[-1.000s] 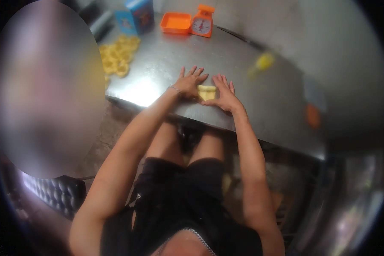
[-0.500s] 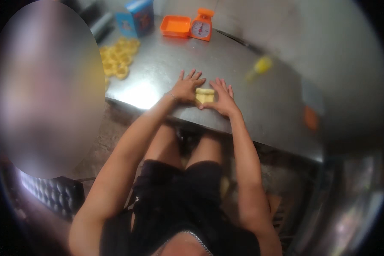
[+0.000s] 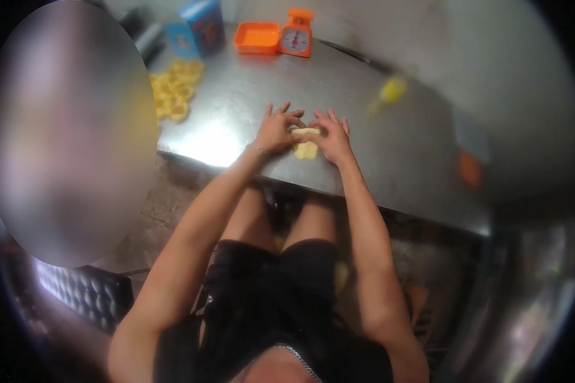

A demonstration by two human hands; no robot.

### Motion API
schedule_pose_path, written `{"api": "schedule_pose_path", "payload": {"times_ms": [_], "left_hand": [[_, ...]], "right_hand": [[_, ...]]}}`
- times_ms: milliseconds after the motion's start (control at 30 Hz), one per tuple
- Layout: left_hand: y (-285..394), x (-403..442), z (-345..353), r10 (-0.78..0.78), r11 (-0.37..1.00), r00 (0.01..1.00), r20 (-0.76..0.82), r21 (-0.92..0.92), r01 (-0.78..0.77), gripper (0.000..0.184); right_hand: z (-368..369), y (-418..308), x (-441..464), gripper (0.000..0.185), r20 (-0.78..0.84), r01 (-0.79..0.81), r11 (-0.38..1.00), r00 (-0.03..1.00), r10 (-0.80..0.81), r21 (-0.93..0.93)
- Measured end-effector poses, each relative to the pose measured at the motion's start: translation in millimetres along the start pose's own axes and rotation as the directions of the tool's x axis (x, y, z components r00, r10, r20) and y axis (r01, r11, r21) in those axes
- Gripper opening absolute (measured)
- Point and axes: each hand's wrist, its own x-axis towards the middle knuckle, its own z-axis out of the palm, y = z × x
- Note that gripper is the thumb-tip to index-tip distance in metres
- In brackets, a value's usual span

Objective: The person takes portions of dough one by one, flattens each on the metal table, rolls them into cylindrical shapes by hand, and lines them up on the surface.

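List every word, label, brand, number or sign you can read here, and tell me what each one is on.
None can be read.
Orange scale: its dial bears markings, too small and blurred to make out.
Blue box: it has a darker printed patch, too blurred to tell whether it includes lettering.

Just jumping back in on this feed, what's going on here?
A person has both hands on a small piece of pale dough on the metal table. The left hand and right hand grip its far edge from either side, while the near part lies uncovered between them. Beyond, an orange tray stands beside an orange scale. Yellow pieces, many ring-like, lie grouped at the left.
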Motion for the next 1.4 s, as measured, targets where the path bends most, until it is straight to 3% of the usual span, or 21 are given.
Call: {"api": "schedule_pose_path", "payload": {"times_ms": [67,133,167,233,267,333,433,467,500,533,600,700,767,833,900,933,1067,1133,1200,1267,1400], "left_hand": [[-4.5,-4.1,6.1,0.016,1.0,1.0,-0.023,-0.021,-0.017,0.047],[-7.4,-2.6,0.6,0.037,0.998,0.997,-0.065,-0.038,-0.039,0.043],[-11.0,-3.6,-2.6,0.027,0.991,1.0,-0.004,-0.13,-0.027,0.04],[-7.2,-7.2,-5.0,0.02,0.97,0.998,0.053,-0.243,-0.006,0.035],[-1.3,-9.0,-5.3,-0.011,0.982,0.999,0.047,-0.19,0.02,0.039],[-9.8,-11.0,10.9,0.08,0.98,0.986,-0.143,-0.168,-0.104,0.04],[-8.8,-17.2,10.9,0.09,0.995,0.986,-0.143,-0.032,-0.095,0.046],[-8.1,-19.7,8.2,0.097,0.994,0.986,-0.137,-0.03,-0.102,0.046],[-3.6,-20.9,-0.1,0.052,0.994,0.998,-0.036,-0.09,-0.055,0.049],[-0.1,-21.7,-5.4,0.007,0.99,0.997,0.073,-0.144,0.004,0.052],[1.1,-23.8,-5.7,0.005,0.991,0.992,0.127,-0.136,0.012,0.056],[13.2,-24.1,-0.5,0.009,0.994,0.996,-0.084,-0.112,-0.018,0.048],[10.4,-30.1,0.2,0.049,0.997,0.997,-0.066,-0.051,-0.052,0.049],[5.1,-29.7,-3.4,0.106,0.994,0.994,-0.021,0.019,-0.105,0.049],[0.1,-27.1,-6.1,0.026,0.978,0.994,0.102,-0.207,-0.004,0.052],[4.9,-31.1,-5.1,0.035,0.98,0.991,0.132,-0.197,-0.008,0.052],[9.3,-29.2,2.1,0.06,0.989,0.998,-0.018,-0.136,-0.062,0.054],[16.9,-35.5,-2.7,0.06,0.997,0.998,0.036,-0.056,-0.058,0.053],[19.6,-37.5,-6.5,0.042,0.987,0.993,0.11,-0.157,-0.024,0.044],[17.3,-34.5,-4.1,0.057,0.992,0.994,0.098,-0.122,-0.045,0.044],[28.4,-40.6,2.1,0.046,0.997,0.999,0.024,-0.069,-0.044,0.043]], "right_hand": [[0.1,4.5,-7.3,0.037,-0.041,0.013,0.999,0.999,-0.012,0.032],[-5.5,0.6,-12.3,0.036,0.017,0.03,0.998,0.999,-0.031,0.049],[-10.0,0.2,-12.4,0.038,0.086,0.017,0.996,0.996,-0.025,0.087],[-8.9,2.0,-8.9,0.039,0.057,0.032,0.997,0.998,-0.036,0.071],[-3.1,1.7,-15.3,0.04,0.028,0.048,0.998,0.998,-0.049,0.051],[4.6,4.5,-13.5,0.038,-0.037,0.045,0.991,0.998,-0.041,0.125],[2.0,3.0,-17.7,0.037,-0.112,0.092,0.986,0.991,-0.076,0.141],[-2.2,1.6,-22.1,0.04,-0.011,0.08,0.993,0.997,-0.079,0.086],[-7.3,-1.1,-22.9,0.044,0.09,0.076,0.997,0.993,-0.078,0.03],[-11.5,-2.4,-20.4,0.044,0.086,0.071,0.997,0.994,-0.073,0.035],[-10.1,-4.5,-20.7,0.048,0.084,0.065,0.997,0.994,-0.068,0.041],[3.0,3.3,-20.1,0.043,-0.007,0.076,0.991,0.997,-0.075,0.106],[1.5,3.1,-23.5,0.042,-0.068,0.079,0.987,0.995,-0.07,0.137],[-8.6,-6.6,-32.5,0.045,0.101,0.047,0.994,0.993,-0.056,0.094],[-13.6,-6.3,-27.7,0.048,0.088,0.04,0.997,0.995,-0.046,0.072],[-11.4,-5.9,-30.8,0.052,0.108,0.044,0.998,0.993,-0.049,0.042],[8.8,11.1,-31.4,0.048,-0.042,0.107,0.99,0.994,-0.103,0.088],[-2.1,1.2,-39.5,0.048,-0.019,0.109,0.993,0.994,-0.109,0.04],[-13.0,-0.8,-40.3,0.047,0.177,0.046,0.996,0.982,-0.06,0.083],[-5.5,2.2,-40.4,0.043,0.154,0.048,0.996,0.986,-0.06,0.078],[6.8,6.7,-44.2,0.04,-0.057,0.123,0.988,0.991,-0.117,0.096]]}}
